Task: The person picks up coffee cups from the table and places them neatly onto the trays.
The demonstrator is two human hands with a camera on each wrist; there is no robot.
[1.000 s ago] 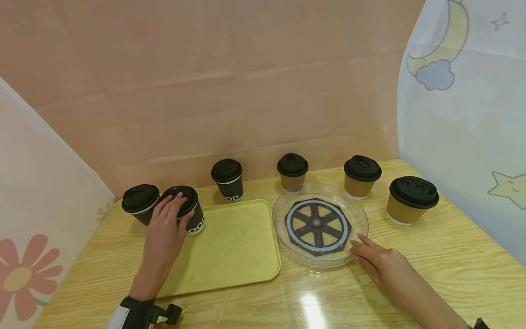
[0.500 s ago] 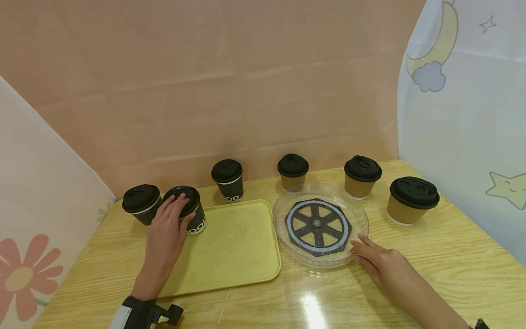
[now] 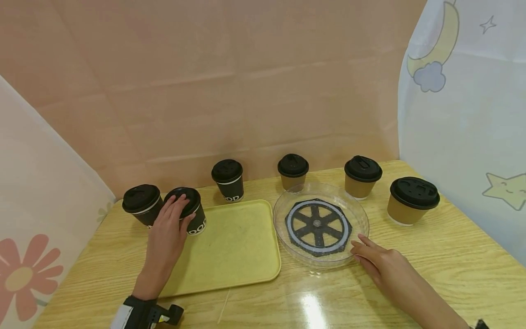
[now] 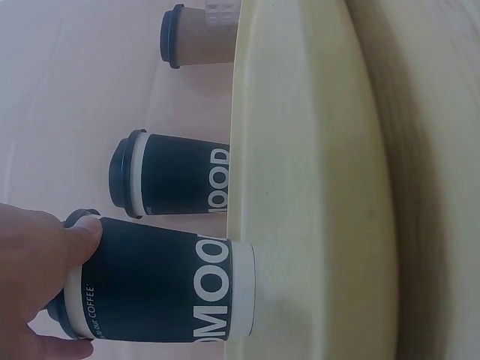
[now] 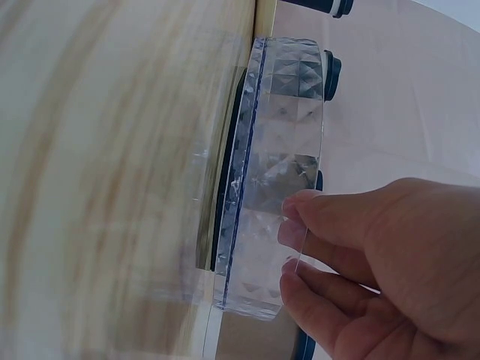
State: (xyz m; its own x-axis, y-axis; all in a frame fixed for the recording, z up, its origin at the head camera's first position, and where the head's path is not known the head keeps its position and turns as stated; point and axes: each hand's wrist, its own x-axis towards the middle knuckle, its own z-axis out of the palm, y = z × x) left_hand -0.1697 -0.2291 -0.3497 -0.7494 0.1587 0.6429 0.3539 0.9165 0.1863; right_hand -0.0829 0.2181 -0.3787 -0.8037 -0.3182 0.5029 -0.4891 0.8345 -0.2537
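My left hand [image 3: 166, 228] grips a black paper coffee cup [image 4: 154, 281] by its black lid, thumb and fingers around it. That cup is upright at the back left corner of the yellow tray [image 3: 230, 256]; whether its base touches the tray I cannot tell. A second black cup [image 3: 141, 203] stands just left of it, partly behind my hand. On the right, my right hand [image 3: 380, 262] pinches the near right rim of a clear round turntable [image 3: 279, 233]. Facets show on the turntable's wall [image 5: 281, 135], and a dark spoked base is visible through it.
Along the back stand another black cup [image 3: 230, 180] and a small brown cup [image 3: 292, 170], the latter partly behind the turntable. Two more brown cups [image 3: 361, 176] [image 3: 412, 200] stand to the right. Cloth backdrops [image 3: 246, 91] border the wooden table [image 3: 444, 274].
The cup in my left hand has shifted very slightly to the right, with the hand. My right hand and the turntable stay where they were.
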